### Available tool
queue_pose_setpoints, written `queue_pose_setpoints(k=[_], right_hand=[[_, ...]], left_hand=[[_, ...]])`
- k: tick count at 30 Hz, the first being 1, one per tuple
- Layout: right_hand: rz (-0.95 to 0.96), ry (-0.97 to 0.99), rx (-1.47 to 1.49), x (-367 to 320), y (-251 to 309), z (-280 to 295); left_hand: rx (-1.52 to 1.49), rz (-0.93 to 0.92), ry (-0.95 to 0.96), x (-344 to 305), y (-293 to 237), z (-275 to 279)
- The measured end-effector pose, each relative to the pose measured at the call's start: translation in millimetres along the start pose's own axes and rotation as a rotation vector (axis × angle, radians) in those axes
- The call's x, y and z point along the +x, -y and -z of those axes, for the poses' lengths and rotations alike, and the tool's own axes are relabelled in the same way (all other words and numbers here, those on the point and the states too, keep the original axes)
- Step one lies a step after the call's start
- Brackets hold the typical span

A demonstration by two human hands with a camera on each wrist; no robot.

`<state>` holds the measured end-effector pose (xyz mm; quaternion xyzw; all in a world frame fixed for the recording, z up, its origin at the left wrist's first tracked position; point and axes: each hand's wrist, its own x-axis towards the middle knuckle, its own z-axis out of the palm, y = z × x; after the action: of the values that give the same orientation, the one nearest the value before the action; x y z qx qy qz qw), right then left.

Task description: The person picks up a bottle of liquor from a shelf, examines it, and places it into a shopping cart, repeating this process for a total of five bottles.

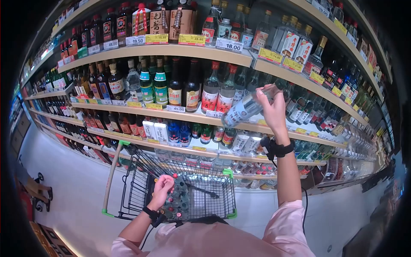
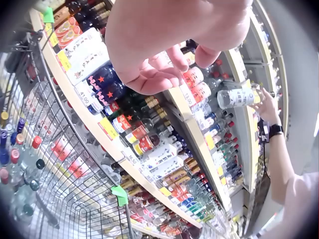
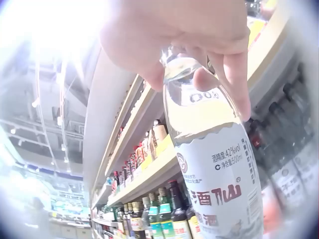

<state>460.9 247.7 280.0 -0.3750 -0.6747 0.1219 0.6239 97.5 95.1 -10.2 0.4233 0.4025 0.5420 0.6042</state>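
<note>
Bottle (image 3: 219, 174) in right hand (image 1: 274, 109)

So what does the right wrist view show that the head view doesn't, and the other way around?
Only the right wrist view shows the ceiling and legible 42%vol print on the clear glass bottle. Only the head view shows the shopping cart, the bottles inside and the left hand. Both show the right hand holding that bottle, plus green bottles with blue labels on a shelf.

Overhead light (image 3: 52, 30) glares in the right wrist view (edges warped).
</note>
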Motion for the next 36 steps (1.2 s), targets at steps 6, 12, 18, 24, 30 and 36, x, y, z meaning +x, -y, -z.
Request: queue_pose_setpoints(k=[6, 12, 18, 24, 30, 36], right_hand=[[-0.186, 0.114, 0.286, -30, 9, -29], [-0.389, 0.25, 0.404, -44, 31, -51], [-0.681, 0.314, 0.528, -40, 17, -53], [-0.779, 0.377, 0.87, -54, -24, -58], [-0.78, 0.433, 0.909, -60, -18, -53], [-0.778, 0.501, 0.888, -60, -3, -61]], left_hand=[[0.003, -0.097, 0.15, 43, -47, -46], [-0.485, 0.12, 0.594, 69, -104, -94], [-0.241, -0.067, 0.459, 62, -96, -123], [0.037, -0.26, 0.164, 55, -89, -152], [-0.552, 0.056, 0.47, 55, -76, -131], [-1.112, 0.385, 0.701, 55, -64, -117]])
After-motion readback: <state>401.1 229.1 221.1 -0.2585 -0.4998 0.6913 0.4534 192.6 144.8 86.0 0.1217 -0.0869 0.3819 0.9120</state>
